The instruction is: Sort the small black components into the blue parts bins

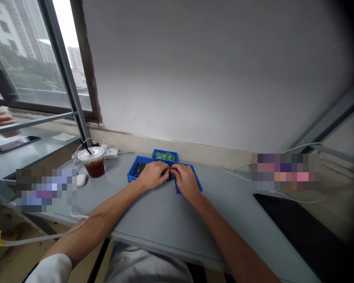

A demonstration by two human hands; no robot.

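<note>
My left hand [155, 174] and my right hand [186, 181] meet fingertip to fingertip above several blue trays on the desk. The fingers of both are pinched, and whatever lies between them is too small to make out. Beside my left hand is a blue tray [131, 174] with small dark and brassy metal parts [139, 169] in it. A second blue tray [177, 157], behind the hands, holds green pieces [164, 156]. My right hand partly covers a third blue tray [198, 182]. Small dark pieces [170, 178] show below the fingertips.
On the grey desk [165, 224], a lidded cup of dark red drink [94, 167] with a straw stands left. Nearby are a white power strip [110, 153] and a white case [82, 180]. A black flat panel [301, 228] lies right. A cable [32, 239] crosses my left forearm. Another person's hand [0, 119] shows far left.
</note>
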